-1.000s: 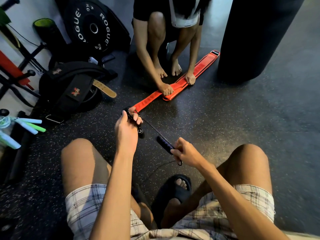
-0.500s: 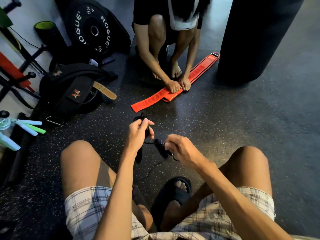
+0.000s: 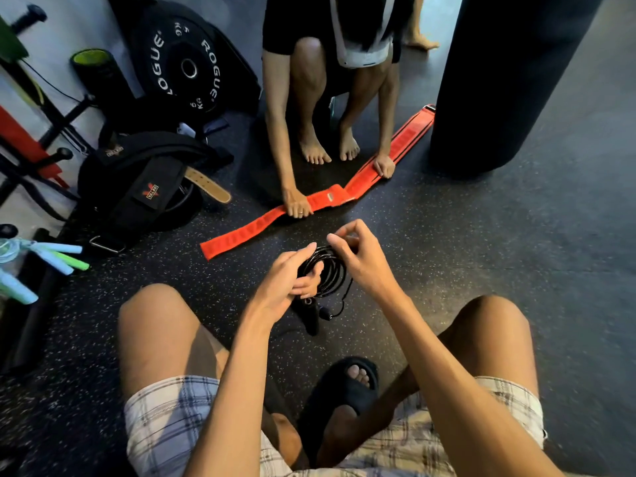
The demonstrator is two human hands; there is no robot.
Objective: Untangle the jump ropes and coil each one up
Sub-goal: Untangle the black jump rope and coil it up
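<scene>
Coiling a black jump rope, a seated person holds the small bundle of loops above the floor, between their knees. Their left hand clenches the loops while the right hand pinches the top strand. A handle dangles below. Winding seems nearly finished; next, the loose tail likely needs tucking in. More ropes wait far left. Opposite, another person flattens an orange belt.

The scene is dimly lit, with cool light falling from above the punching bag. Soft shadows are cast on the floor left of it. Straight lines are bowed and blurred toward the frame edges.
</scene>
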